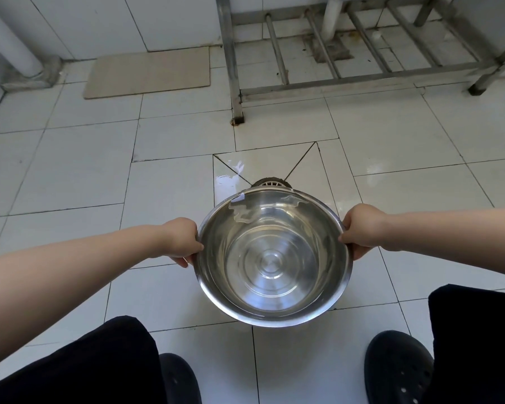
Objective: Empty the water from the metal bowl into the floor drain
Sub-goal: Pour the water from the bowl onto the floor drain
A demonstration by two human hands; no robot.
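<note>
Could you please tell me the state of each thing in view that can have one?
Round shiny metal bowl: held above the floor, tilted away, water pooled at its far rim.
Left hand: gripping the bowl's left rim.
Right hand: gripping its right rim.
Round floor drain: partly hidden behind the bowl.
White floor tiles: wet beside the drain.

Floor: pale square tiles [79,170], dark grout, wet sheen mid-floor.
Walls: white tiles [94,21].
Far left corner: white pipe [9,42].
By the wall: beige mat [149,72].
Far right: steel rack frame [344,80], rusted foot.
</note>
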